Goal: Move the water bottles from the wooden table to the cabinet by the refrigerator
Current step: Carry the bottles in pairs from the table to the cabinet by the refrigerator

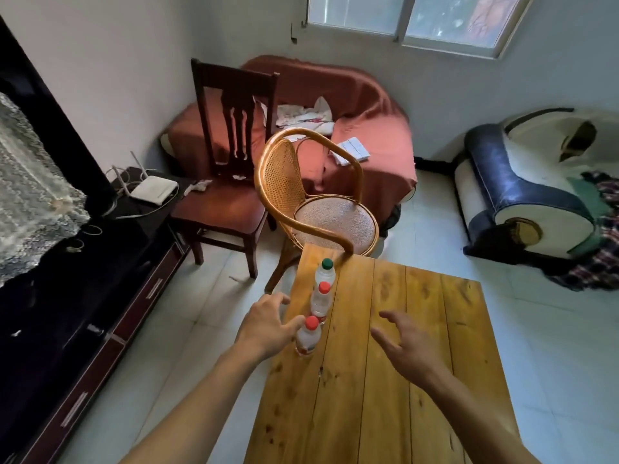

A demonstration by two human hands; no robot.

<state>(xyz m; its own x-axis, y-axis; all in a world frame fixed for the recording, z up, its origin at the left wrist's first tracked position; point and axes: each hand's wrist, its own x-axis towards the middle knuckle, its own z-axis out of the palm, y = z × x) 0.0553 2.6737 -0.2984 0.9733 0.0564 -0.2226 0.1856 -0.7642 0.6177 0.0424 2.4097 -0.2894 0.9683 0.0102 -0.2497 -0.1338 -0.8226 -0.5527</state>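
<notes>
While three water bottles (pixel 320 301) stand along the wooden table's (pixel 385 363) left edge, the left hand (pixel 268 324) reaches the nearest, fingers loosely spread; the right hand (pixel 407 344) hovers wide, ready to assist.

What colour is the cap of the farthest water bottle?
Green: the farthest water bottle has a green cap, in the head view.

Daylight enters through the window (pixel 418 21) at the top, leaving the room moderately bright and soft, with faint shadows. The dark cabinet (pixel 67 296) on the left falls into deep shade, its detail lost. The wooden bench (pixel 418 363) shows mild sheen. Wide-angle distortion bends walls and edges; focus is slightly soft throughout.
</notes>
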